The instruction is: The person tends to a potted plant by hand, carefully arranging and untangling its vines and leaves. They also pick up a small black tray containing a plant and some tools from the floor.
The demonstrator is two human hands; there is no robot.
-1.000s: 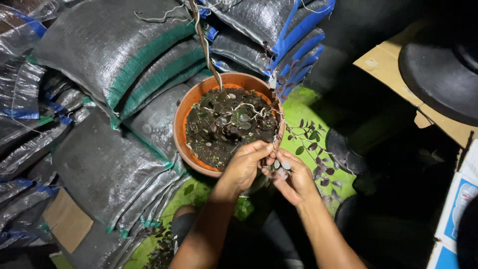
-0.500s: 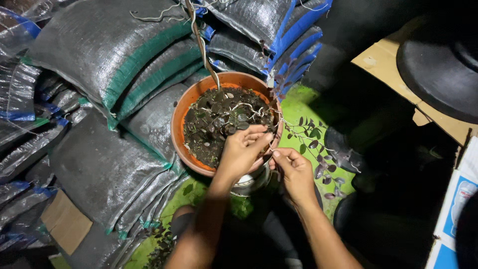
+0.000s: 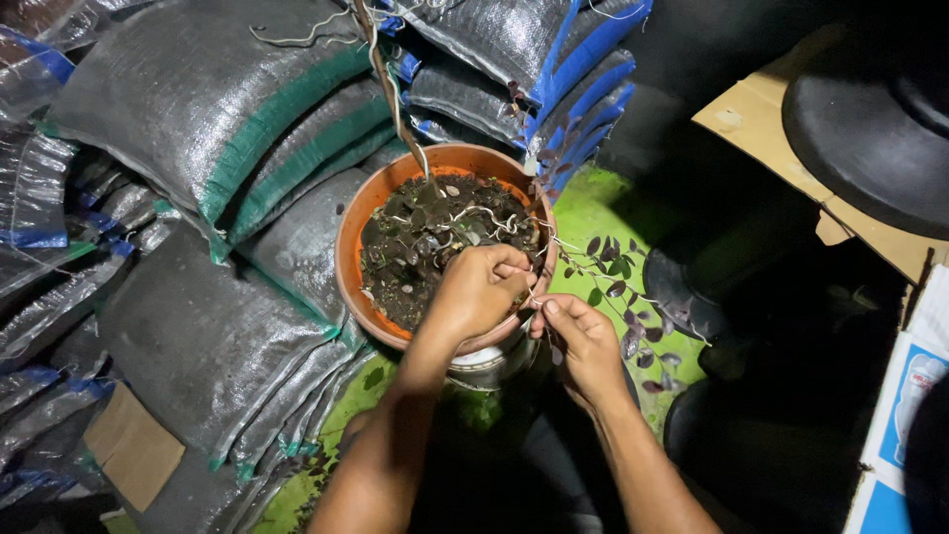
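If you pull hard, the thin twig point(image 3: 539, 287) could snap at the pot point(image 3: 348, 259) rim. Your left hand point(image 3: 477, 290) is curled over the rim, pinching the twig; your right hand point(image 3: 583, 341), just beside, pinches it narrowly lower down, leaves point(image 3: 613, 267) trailing right.

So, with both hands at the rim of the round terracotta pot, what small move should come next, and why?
Probably ease the thin pale wire a little further along the slender branch. The left hand rests over the dark soil at the near rim of the round terracotta pot, and the right hand pinches something thin just outside it, beside the purple-green leaves. Go slowly, since that branch looks fragile.
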